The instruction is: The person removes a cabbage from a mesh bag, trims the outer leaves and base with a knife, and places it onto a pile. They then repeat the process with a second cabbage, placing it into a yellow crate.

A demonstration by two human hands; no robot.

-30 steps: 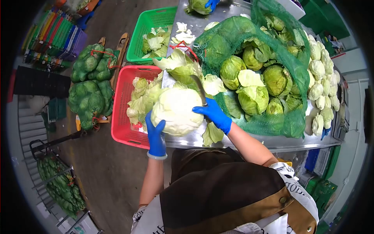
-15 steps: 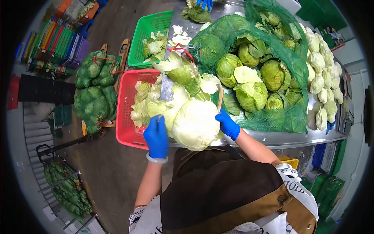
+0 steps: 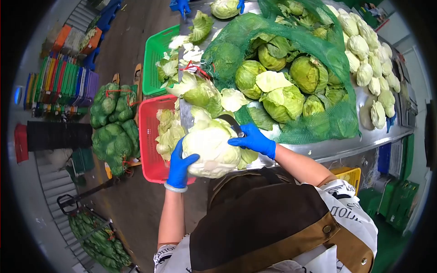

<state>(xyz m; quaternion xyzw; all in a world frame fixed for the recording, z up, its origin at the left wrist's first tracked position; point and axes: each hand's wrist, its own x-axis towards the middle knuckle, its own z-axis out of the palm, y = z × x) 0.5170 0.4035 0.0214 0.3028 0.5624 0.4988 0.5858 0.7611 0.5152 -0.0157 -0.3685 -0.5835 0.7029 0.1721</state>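
A pale, peeled cabbage [image 3: 211, 152] is at the near edge of the metal table. My left hand [image 3: 180, 164], in a blue glove, grips its left side, thumb across the front. My right hand [image 3: 256, 140], also gloved, is closed on a knife [image 3: 233, 123] with a dark curved blade, held against the cabbage's upper right; the handle is hidden in my fist. Loose outer leaves [image 3: 200, 98] lie just beyond the cabbage. To the right, a green net bag [image 3: 325, 129] lies open around several green cabbages [image 3: 283, 103].
A red crate [image 3: 149, 150] and a green crate [image 3: 150, 68], both with leaves, stand left of the metal table [image 3: 337, 152]. Trimmed cabbages [image 3: 364, 73] are piled at right. Across the table, a co-worker's gloved hand [image 3: 241, 6] touches a cabbage. Netted cabbages [image 3: 114, 141] sit on the floor.
My left hand has moved from the loose leaves onto the cabbage's side. The knife has turned, its blade now against the cabbage. The view has shifted, and the co-worker's cabbage shows more.
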